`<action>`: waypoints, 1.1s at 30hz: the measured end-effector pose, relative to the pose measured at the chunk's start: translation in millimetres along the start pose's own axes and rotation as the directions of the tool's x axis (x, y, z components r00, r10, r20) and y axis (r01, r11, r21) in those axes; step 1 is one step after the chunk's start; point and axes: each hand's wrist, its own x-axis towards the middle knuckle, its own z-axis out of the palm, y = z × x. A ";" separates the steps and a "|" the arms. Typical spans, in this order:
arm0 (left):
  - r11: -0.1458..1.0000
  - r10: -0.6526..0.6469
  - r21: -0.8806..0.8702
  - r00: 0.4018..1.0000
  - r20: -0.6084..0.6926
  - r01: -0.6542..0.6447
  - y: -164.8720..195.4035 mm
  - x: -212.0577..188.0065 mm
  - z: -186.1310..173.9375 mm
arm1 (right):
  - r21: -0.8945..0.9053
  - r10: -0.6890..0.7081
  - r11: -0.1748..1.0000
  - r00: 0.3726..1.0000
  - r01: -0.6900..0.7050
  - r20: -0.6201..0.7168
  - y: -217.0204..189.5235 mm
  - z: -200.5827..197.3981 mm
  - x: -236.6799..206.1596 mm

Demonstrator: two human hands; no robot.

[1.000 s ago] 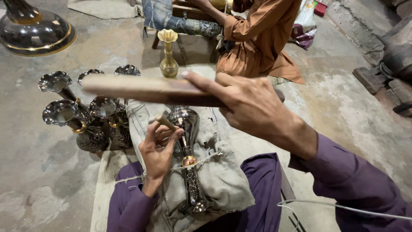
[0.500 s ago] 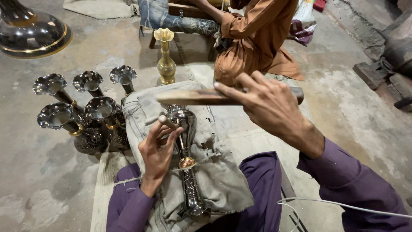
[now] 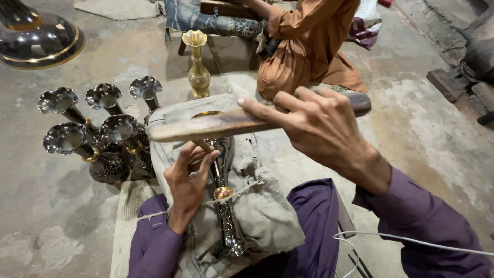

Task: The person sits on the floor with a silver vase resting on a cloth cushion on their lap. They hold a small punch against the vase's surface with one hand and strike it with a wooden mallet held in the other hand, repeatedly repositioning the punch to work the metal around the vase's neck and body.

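The right hand (image 3: pixel 321 126) is gripping a flat wooden stick (image 3: pixel 216 125), fingers wrapped over its far end and the forefinger stretched along it; the stick is lying level above the lap, pointing left. Under it, the left hand (image 3: pixel 186 186) is pinching a thin tool (image 3: pixel 201 145) between thumb and fingertips, the other fingers half curled, right against the neck of a silver vase (image 3: pixel 222 190). The vase is lying on a grey cloth (image 3: pixel 267 221) across the purple-trousered lap, its mouth pointing far and its foot near, with a string running over its brass ring. To the left, five more silver vases (image 3: pixel 98 128) are standing close together on the floor. Farther off, a brass vase (image 3: pixel 197 67) is standing upright just before a seated person in orange (image 3: pixel 309 51).
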 end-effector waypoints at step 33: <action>0.982 0.083 0.075 0.746 0.661 -0.175 26.6 74.5 -14.7 | 0.557 0.558 0.700 0.829 -0.447 -0.036 -39.1 88.6 -119.2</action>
